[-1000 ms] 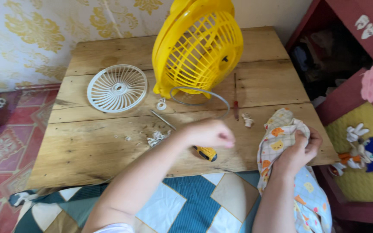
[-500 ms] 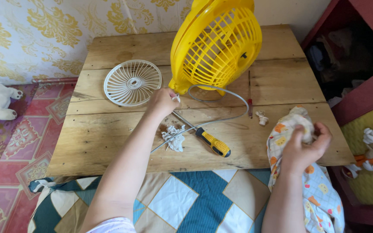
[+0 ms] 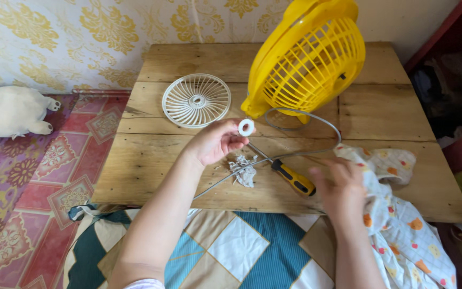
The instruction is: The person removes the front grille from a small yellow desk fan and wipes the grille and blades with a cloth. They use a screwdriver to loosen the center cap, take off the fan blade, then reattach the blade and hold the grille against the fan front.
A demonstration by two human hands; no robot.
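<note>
At the far left of the frame a white plush toy (image 3: 9,111) lies on the patterned floor, clear of the work. On the wooden table (image 3: 151,176), upper centre-left, a white fan grille (image 3: 196,100) lies flat, apparently set aside off the fan. Just right of it the left hand (image 3: 215,143) reaches up from the lower centre, forearm stretched diagonally, wrist raised, its fingers (image 3: 231,140) pinching a small white ring-shaped part (image 3: 246,127) held up facing the camera, as if for a look. Below it sit a crumpled tissue (image 3: 244,170) and a yellow-handled screwdriver (image 3: 293,178), within reach. The yellow fan (image 3: 308,59) stands tilted behind, its grey cord (image 3: 316,115) looping forward. The right hand (image 3: 340,190), blurred, hovers palm-down beside a printed cloth (image 3: 397,214); its grip cannot be told.
</note>
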